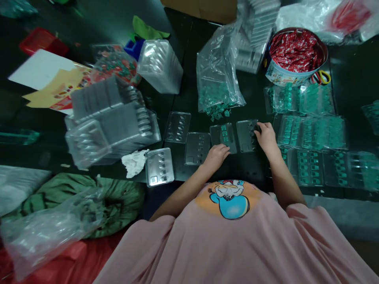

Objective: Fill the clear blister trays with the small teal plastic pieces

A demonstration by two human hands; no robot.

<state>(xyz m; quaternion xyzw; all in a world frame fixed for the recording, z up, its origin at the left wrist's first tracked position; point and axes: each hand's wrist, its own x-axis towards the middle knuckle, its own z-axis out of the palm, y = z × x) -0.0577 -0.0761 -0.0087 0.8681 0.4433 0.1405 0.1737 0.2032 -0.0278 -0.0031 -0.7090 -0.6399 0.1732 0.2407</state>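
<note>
My left hand [217, 154] is resting its fingers at the near edge of a clear tray [216, 136] that is carrying a short row of green pieces [224, 134] — probably steadying it, since something so thin and light would slide easily. My right hand [266, 136] is bringing thumb and fingertips to the outer edge of a second tray [245, 136]; I cannot tell whether either hand is gripping or only touching. Holding this one by its rim seems to be leaving its hollows uncovered.

Just beyond my hands, an open bag [217, 67] is lying with its mouth towards me and loose green pieces [217, 116] spilling out, presumably to be within easy reach. Left of my left hand, a few more trays are lying singly on the counter [189, 94], and farther left a big stack of clear trays [103, 114] is standing, perhaps as the supply. Right of my right hand, green-filled trays [310, 167] are lying in rows — likely keeping them apart from the ones nearer me.
</note>
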